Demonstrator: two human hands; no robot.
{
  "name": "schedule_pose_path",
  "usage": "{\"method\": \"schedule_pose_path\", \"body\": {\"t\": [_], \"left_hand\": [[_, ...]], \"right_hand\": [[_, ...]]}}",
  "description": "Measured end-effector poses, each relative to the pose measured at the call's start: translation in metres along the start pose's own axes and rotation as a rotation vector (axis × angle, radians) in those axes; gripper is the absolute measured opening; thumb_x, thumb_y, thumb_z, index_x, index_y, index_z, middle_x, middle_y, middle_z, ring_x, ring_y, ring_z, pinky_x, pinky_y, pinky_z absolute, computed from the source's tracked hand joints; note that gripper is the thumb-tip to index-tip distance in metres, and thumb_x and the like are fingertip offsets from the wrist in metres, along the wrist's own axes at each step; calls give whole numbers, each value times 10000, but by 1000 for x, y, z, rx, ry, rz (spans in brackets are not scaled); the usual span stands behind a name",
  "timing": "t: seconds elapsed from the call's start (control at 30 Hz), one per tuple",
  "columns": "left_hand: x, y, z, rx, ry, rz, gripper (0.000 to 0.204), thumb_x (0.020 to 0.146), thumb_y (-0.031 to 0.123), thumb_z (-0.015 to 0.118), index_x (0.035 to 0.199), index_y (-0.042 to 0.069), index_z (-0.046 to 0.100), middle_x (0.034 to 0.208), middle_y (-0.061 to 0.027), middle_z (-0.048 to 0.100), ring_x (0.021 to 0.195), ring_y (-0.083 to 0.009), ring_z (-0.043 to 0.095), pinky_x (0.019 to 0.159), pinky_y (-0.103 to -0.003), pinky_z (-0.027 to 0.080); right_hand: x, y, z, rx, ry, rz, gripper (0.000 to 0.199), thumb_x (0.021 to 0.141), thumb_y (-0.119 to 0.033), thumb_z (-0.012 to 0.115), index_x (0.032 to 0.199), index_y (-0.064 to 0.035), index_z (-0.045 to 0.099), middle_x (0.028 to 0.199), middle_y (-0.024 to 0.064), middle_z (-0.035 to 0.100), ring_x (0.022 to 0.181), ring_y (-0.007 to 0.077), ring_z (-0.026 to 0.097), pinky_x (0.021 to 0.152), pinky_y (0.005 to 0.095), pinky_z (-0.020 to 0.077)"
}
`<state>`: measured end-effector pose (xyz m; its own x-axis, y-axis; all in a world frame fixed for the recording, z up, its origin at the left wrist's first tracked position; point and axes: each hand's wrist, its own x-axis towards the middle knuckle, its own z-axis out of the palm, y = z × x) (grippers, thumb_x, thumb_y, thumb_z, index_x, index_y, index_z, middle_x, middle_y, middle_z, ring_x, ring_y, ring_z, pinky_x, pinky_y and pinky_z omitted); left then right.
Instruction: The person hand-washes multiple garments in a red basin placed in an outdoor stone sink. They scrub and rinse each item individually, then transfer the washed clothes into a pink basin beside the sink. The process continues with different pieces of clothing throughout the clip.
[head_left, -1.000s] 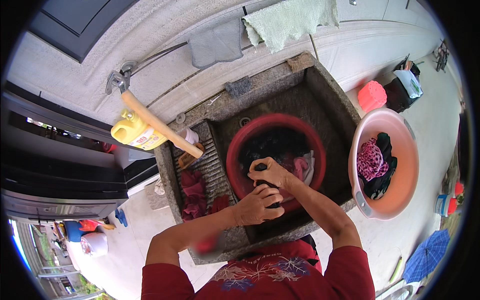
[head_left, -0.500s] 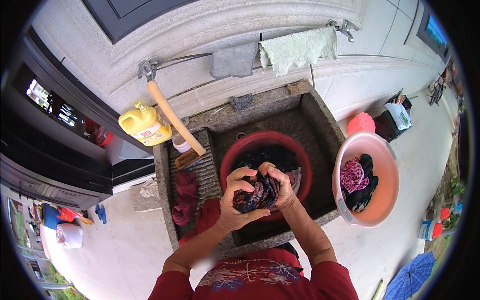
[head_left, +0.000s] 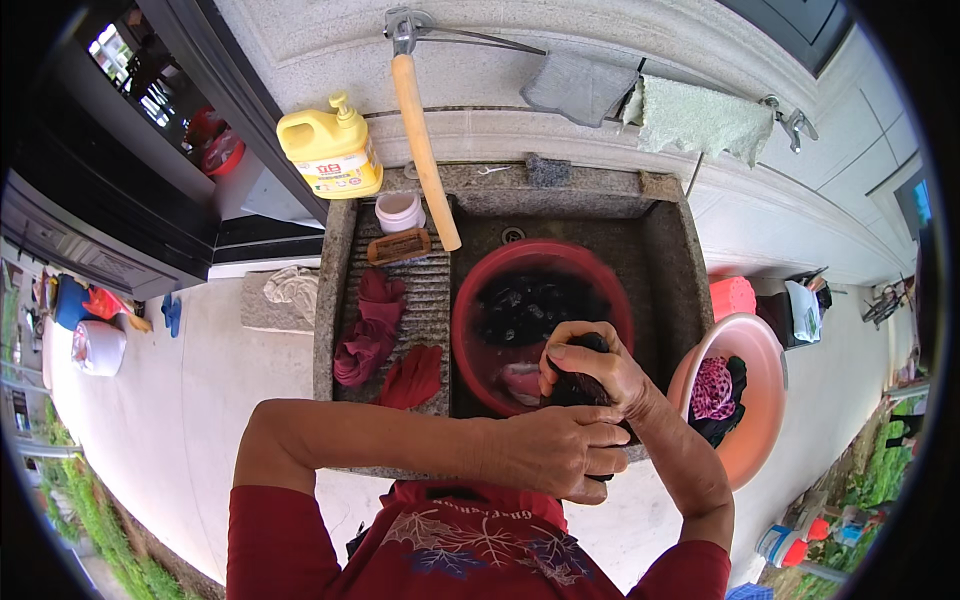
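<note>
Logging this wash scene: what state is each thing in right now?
Left hand: grip closed on dark garment.
Right hand: grip closed on it too.
Dark garment: bunched, lifted over red basin.
Red basin: holds dark laundry.
Pink basin: holds clothes.
Yellow jug: upright.

At frame centre, the left hand (head_left: 560,452) and right hand (head_left: 590,365) clasp a dark wet cloth (head_left: 572,388) above the red basin (head_left: 480,330) in the stone sink (head_left: 670,270).

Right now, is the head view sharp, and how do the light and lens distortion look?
Head view: bright daylight, no harsh glare; both hands wringing the dark cloth look sharp; the stone sink edges bow toward the rim; black corners from the fisheye.
</note>
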<state>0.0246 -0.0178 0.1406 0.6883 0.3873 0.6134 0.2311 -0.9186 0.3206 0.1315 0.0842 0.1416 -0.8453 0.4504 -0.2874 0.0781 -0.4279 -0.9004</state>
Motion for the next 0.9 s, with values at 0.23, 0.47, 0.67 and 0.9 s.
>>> {"method": "schedule_pose_path", "body": {"t": [0.23, 0.47, 0.67, 0.9], "left_hand": [[11, -17, 10, 118, -16, 51, 141, 738, 196, 594, 626, 111, 585, 751, 0, 503, 792, -183, 522, 883, -345, 402], [-13, -54, 55, 406, -224, -19, 217, 695, 259, 592, 527, 160, 496, 753, 30, 480, 776, -155, 501, 809, -309, 395], [-33, -83, 94, 476, -426, -91, 190, 721, 320, 574, 584, 191, 549, 789, 21, 500, 889, -174, 506, 894, -350, 337], [-46, -99, 132, 489, -527, -166, 184, 761, 299, 546, 656, 163, 611, 928, -10, 569, 972, -210, 522, 889, -383, 358]], "right_hand": [[4, -21, -8, -472, 22, -31, 97, 804, -79, 597, 745, -3, 588, 608, 31, 579, 600, 57, 536, 540, 231, 412], [44, 13, -36, -790, 109, -48, 57, 760, -70, 624, 754, -27, 587, 618, 95, 580, 556, 150, 568, 544, 283, 435], [75, 64, -61, -836, 209, 18, 64, 745, -91, 627, 764, -35, 605, 653, 128, 603, 604, 258, 606, 582, 337, 460], [88, 99, -73, -981, 260, 103, 138, 735, -168, 641, 810, -52, 629, 759, 148, 632, 771, 308, 616, 728, 392, 469]]}}
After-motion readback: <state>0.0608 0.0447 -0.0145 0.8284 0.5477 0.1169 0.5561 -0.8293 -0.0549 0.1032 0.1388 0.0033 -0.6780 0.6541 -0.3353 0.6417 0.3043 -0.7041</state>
